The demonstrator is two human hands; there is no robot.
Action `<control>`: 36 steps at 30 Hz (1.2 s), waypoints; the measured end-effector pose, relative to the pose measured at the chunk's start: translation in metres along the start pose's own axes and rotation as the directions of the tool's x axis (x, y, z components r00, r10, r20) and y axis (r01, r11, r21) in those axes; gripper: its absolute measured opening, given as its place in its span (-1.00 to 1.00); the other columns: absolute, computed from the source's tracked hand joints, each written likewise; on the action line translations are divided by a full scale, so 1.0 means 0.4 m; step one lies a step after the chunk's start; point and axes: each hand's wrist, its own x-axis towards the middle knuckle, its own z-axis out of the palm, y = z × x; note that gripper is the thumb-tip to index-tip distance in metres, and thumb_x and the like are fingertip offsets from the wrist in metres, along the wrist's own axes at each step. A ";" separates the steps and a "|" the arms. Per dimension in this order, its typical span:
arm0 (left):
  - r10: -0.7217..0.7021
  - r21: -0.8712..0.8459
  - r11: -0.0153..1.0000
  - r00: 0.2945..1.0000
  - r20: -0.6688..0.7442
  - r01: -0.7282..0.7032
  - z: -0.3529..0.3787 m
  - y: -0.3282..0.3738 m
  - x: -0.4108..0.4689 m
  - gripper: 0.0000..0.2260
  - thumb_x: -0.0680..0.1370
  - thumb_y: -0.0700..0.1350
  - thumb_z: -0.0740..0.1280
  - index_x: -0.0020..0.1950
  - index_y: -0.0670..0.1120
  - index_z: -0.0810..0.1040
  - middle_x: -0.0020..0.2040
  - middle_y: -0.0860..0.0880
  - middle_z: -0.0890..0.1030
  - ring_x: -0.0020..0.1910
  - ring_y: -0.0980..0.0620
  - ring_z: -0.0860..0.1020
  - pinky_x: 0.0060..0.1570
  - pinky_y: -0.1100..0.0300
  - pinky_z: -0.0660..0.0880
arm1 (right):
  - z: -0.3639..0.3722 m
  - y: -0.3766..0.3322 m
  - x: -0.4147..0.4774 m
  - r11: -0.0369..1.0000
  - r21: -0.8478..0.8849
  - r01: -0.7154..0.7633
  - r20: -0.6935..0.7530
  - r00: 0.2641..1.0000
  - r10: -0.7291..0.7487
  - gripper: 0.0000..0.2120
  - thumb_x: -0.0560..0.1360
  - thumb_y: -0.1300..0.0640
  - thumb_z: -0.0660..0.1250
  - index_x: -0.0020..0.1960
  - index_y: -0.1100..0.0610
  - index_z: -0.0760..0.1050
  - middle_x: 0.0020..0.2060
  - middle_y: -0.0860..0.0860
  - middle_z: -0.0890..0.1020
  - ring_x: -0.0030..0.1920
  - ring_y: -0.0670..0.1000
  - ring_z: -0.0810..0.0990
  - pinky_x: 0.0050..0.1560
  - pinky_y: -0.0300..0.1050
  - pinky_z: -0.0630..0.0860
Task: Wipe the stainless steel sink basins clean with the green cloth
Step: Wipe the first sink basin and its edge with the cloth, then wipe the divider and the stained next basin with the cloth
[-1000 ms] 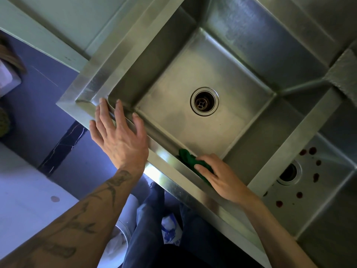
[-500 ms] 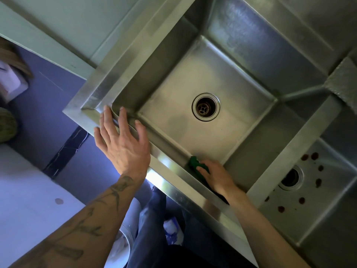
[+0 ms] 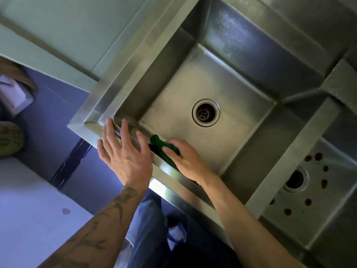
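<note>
Brushed square steel basin [image 3: 193,78]; right hand [image 3: 186,161] is clamping crumpled green cloth [image 3: 164,149] against near wall; left hand [image 3: 123,153] is lying splayed on rim.

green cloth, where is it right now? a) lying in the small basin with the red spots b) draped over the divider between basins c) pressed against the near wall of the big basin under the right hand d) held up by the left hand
c: the green cloth sits under the right hand against the big basin's near wall, while the left hand rests flat on the sink rim.
</note>
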 end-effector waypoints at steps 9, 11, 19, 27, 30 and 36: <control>0.307 -0.173 0.942 0.947 0.089 -0.289 -0.019 -0.005 -0.009 -0.60 0.70 -0.03 0.25 0.53 -0.10 0.46 0.58 -0.15 0.41 0.62 -0.15 0.32 0.68 -0.12 0.00 | -0.015 -0.016 -0.002 0.910 0.356 -0.212 -0.352 0.872 0.340 -0.73 0.70 -0.03 0.25 0.38 -0.06 0.47 0.21 0.00 0.52 0.23 0.02 0.55 0.33 0.03 0.56; 0.481 -0.346 0.850 0.854 0.198 -0.398 -0.024 0.045 -0.019 -0.64 0.71 -0.02 0.23 0.49 -0.09 0.50 0.46 -0.08 0.50 0.46 -0.06 0.45 0.56 -0.15 0.31 | -0.020 -0.031 -0.003 0.889 0.430 -0.155 -0.454 0.814 0.361 -0.72 0.69 -0.01 0.27 0.39 -0.04 0.49 0.22 0.00 0.55 0.21 0.00 0.57 0.31 0.03 0.57; 0.626 -0.678 0.720 0.558 0.544 -0.147 -0.009 0.247 -0.032 -0.63 0.78 0.09 0.09 0.55 0.04 0.41 0.42 0.04 0.45 0.35 0.09 0.46 0.41 0.06 0.48 | -0.085 -0.051 -0.044 0.748 0.654 0.109 -0.648 0.591 0.480 -0.71 0.71 -0.06 0.20 0.40 -0.14 0.51 0.33 -0.07 0.54 0.31 -0.07 0.56 0.41 0.07 0.52; 0.536 -0.558 0.829 0.330 0.777 -0.031 0.119 0.328 -0.065 -0.67 0.67 -0.04 0.41 0.41 -0.07 0.47 0.12 0.08 0.60 0.10 0.10 0.61 0.00 0.43 0.54 | -0.114 0.018 -0.178 0.730 0.666 0.149 -0.673 0.543 0.503 -0.67 0.73 -0.15 0.09 0.45 -0.17 0.42 0.35 -0.12 0.54 0.35 -0.15 0.51 0.43 -0.01 0.50; 0.520 -0.505 0.853 0.311 0.796 -0.134 0.191 0.339 -0.107 -0.65 0.66 -0.07 0.42 0.40 -0.11 0.47 0.22 -0.07 0.62 0.18 -0.06 0.62 0.22 0.03 0.60 | -0.150 0.075 -0.261 0.872 0.476 0.109 -0.836 0.365 0.411 -0.71 0.72 -0.01 0.19 0.42 -0.06 0.43 0.22 -0.19 0.54 0.23 -0.32 0.51 0.23 -0.40 0.47; 0.435 -0.406 0.900 0.264 0.861 -0.160 0.308 0.345 -0.238 -0.55 0.64 -0.16 0.42 0.47 -0.18 0.35 0.37 -0.20 0.52 0.33 -0.18 0.54 0.29 0.06 0.49 | -0.235 0.237 -0.303 0.962 0.250 -0.110 -0.946 0.185 0.267 -0.70 0.70 -0.01 0.25 0.41 0.02 0.44 0.29 -0.05 0.45 0.27 -0.09 0.46 0.30 -0.23 0.43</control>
